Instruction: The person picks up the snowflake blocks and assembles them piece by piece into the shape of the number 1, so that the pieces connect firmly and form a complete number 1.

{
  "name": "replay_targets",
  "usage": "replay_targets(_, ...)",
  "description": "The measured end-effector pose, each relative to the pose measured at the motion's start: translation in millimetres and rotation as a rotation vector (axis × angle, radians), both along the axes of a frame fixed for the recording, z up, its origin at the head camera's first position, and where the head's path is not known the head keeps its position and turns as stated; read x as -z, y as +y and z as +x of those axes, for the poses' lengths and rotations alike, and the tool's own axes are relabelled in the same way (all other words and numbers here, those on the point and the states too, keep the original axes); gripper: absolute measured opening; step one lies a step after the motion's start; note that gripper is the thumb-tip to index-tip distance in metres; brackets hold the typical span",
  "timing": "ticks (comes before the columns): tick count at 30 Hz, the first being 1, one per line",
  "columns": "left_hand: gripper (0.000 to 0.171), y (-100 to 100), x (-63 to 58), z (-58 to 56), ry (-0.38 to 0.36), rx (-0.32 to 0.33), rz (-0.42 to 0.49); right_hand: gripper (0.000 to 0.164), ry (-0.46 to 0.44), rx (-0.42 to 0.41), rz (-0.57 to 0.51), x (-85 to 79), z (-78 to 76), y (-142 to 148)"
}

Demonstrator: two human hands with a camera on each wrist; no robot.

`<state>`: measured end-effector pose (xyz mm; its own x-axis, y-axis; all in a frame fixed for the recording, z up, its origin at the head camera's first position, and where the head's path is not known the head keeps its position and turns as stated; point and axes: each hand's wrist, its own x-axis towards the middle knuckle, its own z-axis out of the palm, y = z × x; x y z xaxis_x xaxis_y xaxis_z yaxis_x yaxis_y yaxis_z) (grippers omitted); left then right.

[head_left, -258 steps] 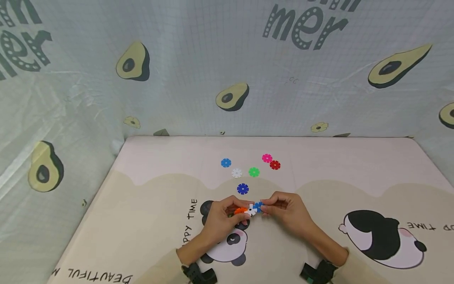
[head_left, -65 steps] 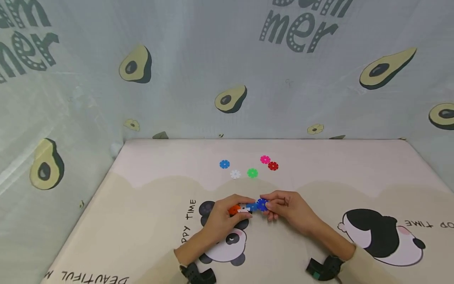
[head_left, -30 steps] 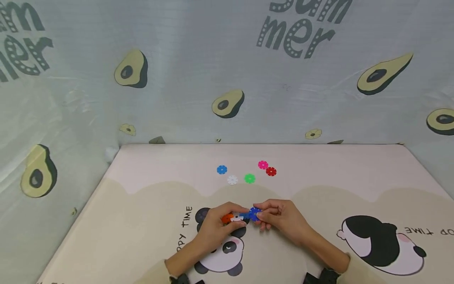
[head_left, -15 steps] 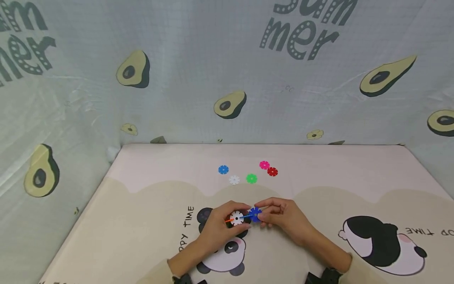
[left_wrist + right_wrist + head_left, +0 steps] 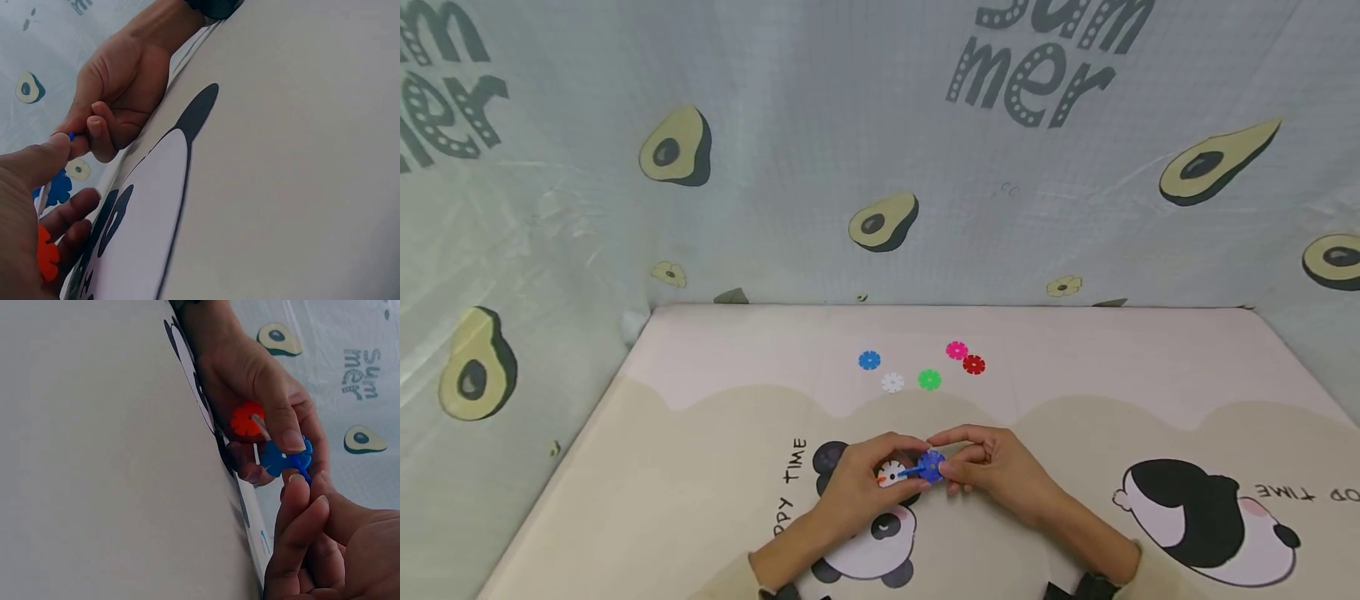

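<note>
My left hand [image 5: 868, 479] pinches a short chain of notched plastic discs between thumb and fingers. In the right wrist view the chain shows an orange disc [image 5: 246, 419], a white disc seen edge-on and a light blue disc [image 5: 275, 459]. The white disc [image 5: 891, 472] faces up in the head view. My right hand [image 5: 1000, 467] pinches a dark blue disc [image 5: 931, 466] between thumb and index finger. Its edge meets the light blue disc, at an angle to it. Fingertips of both hands nearly touch there. How deep the slots sit together is hidden.
Loose discs lie farther back on the table [image 5: 715, 350]: light blue [image 5: 869, 360], white [image 5: 892, 382], green [image 5: 929, 379], pink [image 5: 957, 350] and red [image 5: 974, 364]. The pink and red ones touch. A patterned curtain [image 5: 775, 150] hangs behind the table.
The dark blue disc left the table and was brought to the chain by my right hand. Lately the chain turned, so the white disc faces up, and both hands shifted slightly nearer me.
</note>
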<state>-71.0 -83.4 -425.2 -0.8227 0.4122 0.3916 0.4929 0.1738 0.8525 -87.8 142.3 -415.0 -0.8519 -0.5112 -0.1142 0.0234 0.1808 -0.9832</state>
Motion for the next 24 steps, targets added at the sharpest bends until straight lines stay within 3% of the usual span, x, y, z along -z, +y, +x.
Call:
replay_targets(7,0.034,1,-26.5,7.8,-0.069,-0.027,-0.033,0.039,-0.008,-0.047,-0.018,-2.2,-0.7,0)
replay_targets(16,0.038,-1,3.5,3.9,-0.080,-0.026,-0.008,0.042,0.006,-0.054,-0.026,2.5,4.2,-1)
replay_targets(20,0.037,-2,4.2,2.8,-0.069,-0.011,0.002,0.042,0.006,-0.069,-0.013,1.1,2.8,0)
replay_targets(24,0.035,-2,0.8,1.8,-0.106,-0.016,-0.005,0.038,-0.024,-0.062,-0.018,-2.1,-3.1,1)
